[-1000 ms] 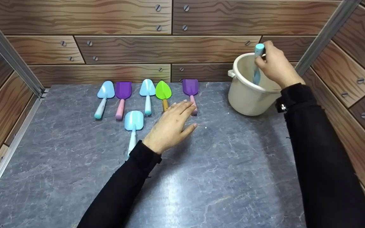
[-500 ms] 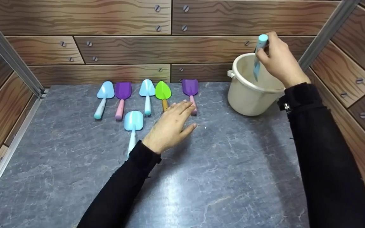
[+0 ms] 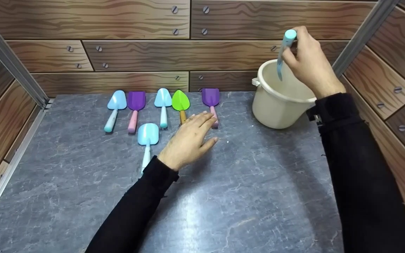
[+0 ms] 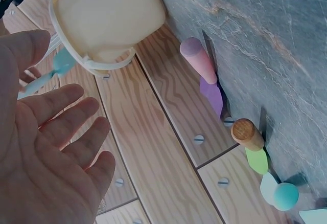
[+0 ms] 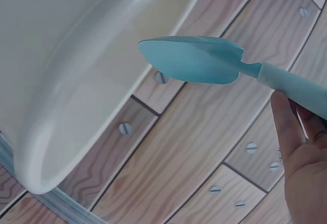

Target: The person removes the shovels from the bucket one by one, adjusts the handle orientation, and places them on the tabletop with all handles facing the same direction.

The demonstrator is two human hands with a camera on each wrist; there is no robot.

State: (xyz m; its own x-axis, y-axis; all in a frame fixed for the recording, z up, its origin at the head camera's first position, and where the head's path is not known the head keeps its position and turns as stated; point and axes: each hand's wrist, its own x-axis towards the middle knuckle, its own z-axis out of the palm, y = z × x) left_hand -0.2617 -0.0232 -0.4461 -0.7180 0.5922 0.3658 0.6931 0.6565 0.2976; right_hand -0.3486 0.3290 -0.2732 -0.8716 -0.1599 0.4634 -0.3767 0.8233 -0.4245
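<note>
My right hand point(image 3: 309, 65) pinches the handle of a light blue trowel point(image 5: 196, 60) above the cream bucket point(image 3: 276, 112). The trowel hangs blade down, and in the right wrist view its blade tip is at the bucket's mouth. Palm down with fingers straight, my left hand point(image 3: 188, 140) hovers over the table and holds nothing. Near its fingertips lie a green trowel point(image 3: 180, 100) with a brown wooden handle and a purple flat-ended shovel point(image 3: 211, 96) with a pink handle. The left hand partly covers the green trowel's handle.
Left of these lie a light blue trowel point(image 3: 162, 98), a purple shovel point(image 3: 136, 101) and another blue trowel point(image 3: 117, 100). A blue scoop point(image 3: 148, 133) lies nearer, its handle end by the left sleeve. Wood-patterned panels point(image 3: 135, 54) wall in the grey table point(image 3: 65, 196).
My right hand has risen, drawing the blue trowel upward so that its blade is higher in the bucket's mouth. My left hand and the tools on the table stay where they were.
</note>
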